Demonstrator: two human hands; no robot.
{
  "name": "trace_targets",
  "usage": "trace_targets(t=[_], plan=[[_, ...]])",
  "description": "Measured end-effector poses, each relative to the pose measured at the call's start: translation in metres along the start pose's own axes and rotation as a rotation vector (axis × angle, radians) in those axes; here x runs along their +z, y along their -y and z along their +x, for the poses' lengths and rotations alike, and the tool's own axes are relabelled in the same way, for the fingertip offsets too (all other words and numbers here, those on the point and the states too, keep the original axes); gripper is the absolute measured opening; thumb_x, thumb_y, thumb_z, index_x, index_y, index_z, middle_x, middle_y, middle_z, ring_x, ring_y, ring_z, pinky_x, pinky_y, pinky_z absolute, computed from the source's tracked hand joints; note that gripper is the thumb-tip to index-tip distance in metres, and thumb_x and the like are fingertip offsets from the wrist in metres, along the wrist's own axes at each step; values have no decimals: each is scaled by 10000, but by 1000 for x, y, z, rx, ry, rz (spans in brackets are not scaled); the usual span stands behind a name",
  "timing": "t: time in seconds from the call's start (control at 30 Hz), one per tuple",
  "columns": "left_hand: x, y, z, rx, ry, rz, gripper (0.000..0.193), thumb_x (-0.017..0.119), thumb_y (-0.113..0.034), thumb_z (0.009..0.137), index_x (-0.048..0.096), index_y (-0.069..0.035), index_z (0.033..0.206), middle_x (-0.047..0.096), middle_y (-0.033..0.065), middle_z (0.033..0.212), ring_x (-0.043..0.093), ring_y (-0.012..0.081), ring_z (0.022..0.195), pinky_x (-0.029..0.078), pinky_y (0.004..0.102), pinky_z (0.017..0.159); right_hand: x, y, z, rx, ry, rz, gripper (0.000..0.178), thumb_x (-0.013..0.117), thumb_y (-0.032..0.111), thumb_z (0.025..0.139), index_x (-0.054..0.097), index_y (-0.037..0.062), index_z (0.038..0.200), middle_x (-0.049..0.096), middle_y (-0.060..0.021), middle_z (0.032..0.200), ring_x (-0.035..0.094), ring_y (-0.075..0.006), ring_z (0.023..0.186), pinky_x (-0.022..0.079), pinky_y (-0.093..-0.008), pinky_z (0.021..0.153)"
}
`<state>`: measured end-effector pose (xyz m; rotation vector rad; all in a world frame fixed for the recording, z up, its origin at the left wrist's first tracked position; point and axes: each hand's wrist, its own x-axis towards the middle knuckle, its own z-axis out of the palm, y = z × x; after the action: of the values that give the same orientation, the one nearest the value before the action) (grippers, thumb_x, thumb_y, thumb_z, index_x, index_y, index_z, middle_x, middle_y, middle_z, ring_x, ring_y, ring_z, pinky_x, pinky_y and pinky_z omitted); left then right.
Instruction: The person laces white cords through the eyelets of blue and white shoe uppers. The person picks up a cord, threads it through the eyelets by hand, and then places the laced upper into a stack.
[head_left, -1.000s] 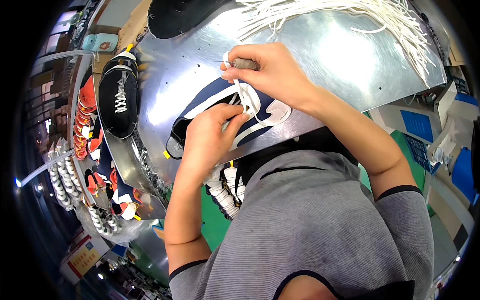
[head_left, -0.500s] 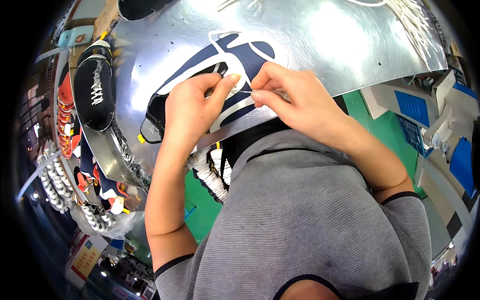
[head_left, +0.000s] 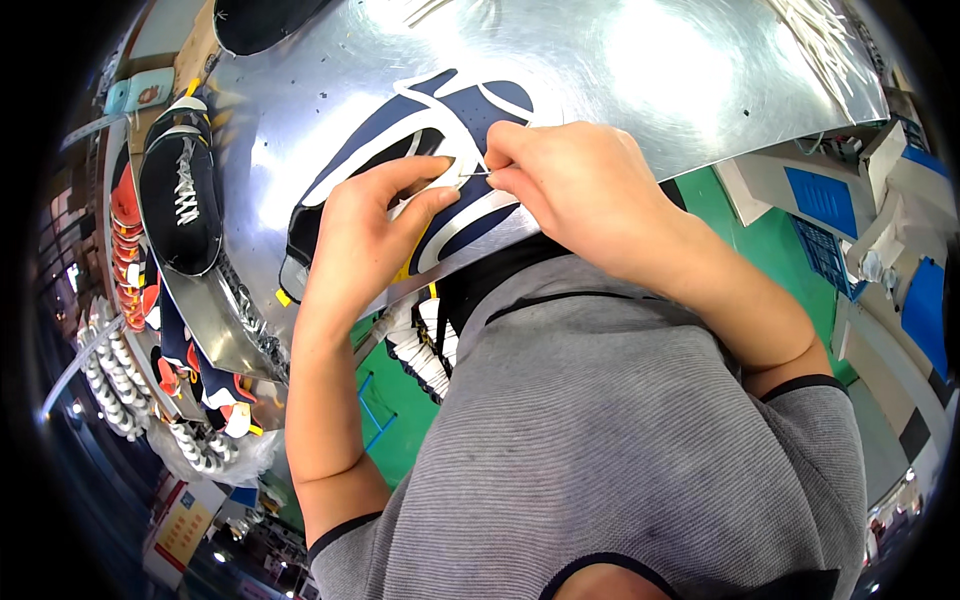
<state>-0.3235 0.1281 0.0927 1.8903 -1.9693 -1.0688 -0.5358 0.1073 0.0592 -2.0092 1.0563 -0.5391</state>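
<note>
A flat navy-and-white shoe upper [head_left: 468, 112] lies on the metal tabletop in front of me, with a black lining showing along its inner side. My left hand [head_left: 365, 220] is closed on it, thumb and forefinger at the white edge in its middle. In my right hand [head_left: 580, 190], thumb and forefinger pinch a thin metal needle-like tool [head_left: 477, 174]. The tool's far end reaches the white edge beside my left fingertips. My hands cover part of the upper, and the exact spot where the tool meets it is too small to make out.
A black shoe upper with a white lace [head_left: 180, 200] lies at the left edge of the metal tabletop [head_left: 640, 60]. Another dark piece [head_left: 265, 20] is at the far left. White laces [head_left: 820, 50] lie in a bundle at the far right. Several orange pieces [head_left: 124, 240] hang at left.
Both hands have shifted slightly left, as has the upper in the picture. The white lace loop over the upper's far end no longer shows there.
</note>
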Motion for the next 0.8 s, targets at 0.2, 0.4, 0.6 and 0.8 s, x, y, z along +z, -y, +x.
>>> trace_targets(t=[0.2,0.4,0.6,0.8], plan=[[21,-18,-9,242,-133,78,242,718,-40,812,682,-3,1048,717,157,949,692,338,873,531,378,765,22,9,2,-62,-24,-258,188,608,-4,808,505,24,962,638,-122,740,653,-332,698,501,-411,568],[31,-7,-14,167,-333,40,250,723,-47,826,643,-24,1062,719,152,927,699,327,858,535,382,729,25,9,2,-33,-80,-166,223,619,36,848,487,29,1028,646,-142,786,649,-360,710,508,-433,604],[19,-3,-13,79,-185,-183,155,626,-148,945,647,-11,1014,693,155,815,682,301,747,517,346,685,18,12,-1,-83,-27,-145,144,573,93,910,520,39,1033,661,-129,862,656,-333,756,496,-428,614],[23,-5,-8,-84,-263,-145,325,575,-378,973,698,-83,1034,673,151,783,653,326,728,499,376,693,25,2,-1,-173,-96,-107,144,578,115,913,537,35,1026,640,-117,842,643,-325,728,497,-415,603]])
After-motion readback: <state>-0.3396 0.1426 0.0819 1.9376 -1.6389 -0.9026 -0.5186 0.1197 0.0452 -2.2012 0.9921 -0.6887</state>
